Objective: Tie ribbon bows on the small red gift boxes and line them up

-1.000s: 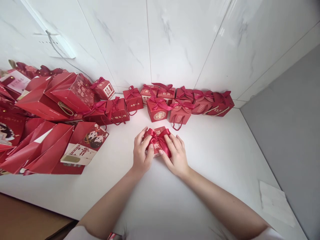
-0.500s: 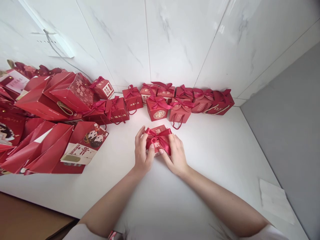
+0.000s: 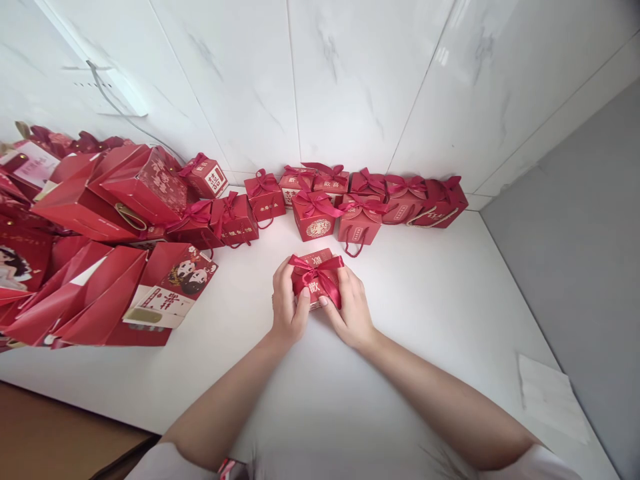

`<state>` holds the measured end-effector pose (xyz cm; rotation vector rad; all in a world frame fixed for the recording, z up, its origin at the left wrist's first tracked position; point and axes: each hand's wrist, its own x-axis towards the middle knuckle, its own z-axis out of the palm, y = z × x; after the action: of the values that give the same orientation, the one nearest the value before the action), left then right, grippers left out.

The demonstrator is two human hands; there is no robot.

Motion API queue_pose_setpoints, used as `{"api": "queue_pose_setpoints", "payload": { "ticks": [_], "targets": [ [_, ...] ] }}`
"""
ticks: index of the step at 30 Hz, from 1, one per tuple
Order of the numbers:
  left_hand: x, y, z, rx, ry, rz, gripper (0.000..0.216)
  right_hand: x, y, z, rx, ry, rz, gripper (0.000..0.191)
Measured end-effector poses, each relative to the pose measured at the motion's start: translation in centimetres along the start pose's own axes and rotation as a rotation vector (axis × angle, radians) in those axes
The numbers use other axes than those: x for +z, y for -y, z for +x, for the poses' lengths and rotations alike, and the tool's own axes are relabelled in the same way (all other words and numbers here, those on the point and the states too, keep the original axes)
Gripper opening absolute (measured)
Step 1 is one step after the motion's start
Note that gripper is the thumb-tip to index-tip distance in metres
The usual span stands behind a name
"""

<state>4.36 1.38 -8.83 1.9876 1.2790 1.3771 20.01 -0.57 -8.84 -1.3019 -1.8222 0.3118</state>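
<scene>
A small red gift box (image 3: 316, 275) with a dark red ribbon bow on top sits on the white tabletop (image 3: 430, 300). My left hand (image 3: 287, 303) grips its left side, fingers curled round the box. On the other side my right hand (image 3: 350, 307) holds it, with fingers pressed against the ribbon and the front face. Both thumbs meet at the box's near edge.
A row of similar red ribboned boxes (image 3: 365, 203) lines the marble wall behind. Several large red gift bags (image 3: 100, 267) lie piled at the left. A white sheet (image 3: 550, 400) lies at the right edge, beside a grey floor.
The box and both hands have shifted slightly away from me, toward the row of boxes. My left fingers have curled tighter round the box.
</scene>
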Motion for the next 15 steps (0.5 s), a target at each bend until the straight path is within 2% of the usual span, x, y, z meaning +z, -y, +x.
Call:
{"api": "queue_pose_setpoints", "payload": {
  "ticks": [9,15],
  "targets": [
    [-1.3,-0.3,1.5,0.037,-0.028,-0.079,0.035,0.0,-0.1,-0.4,-0.027,-0.005,0.020,0.057],
    [-1.7,-0.6,1.7,0.075,0.106,-0.118,0.036,0.0,-0.4,-0.9,-0.201,-0.136,0.043,0.056]
  ]
}}
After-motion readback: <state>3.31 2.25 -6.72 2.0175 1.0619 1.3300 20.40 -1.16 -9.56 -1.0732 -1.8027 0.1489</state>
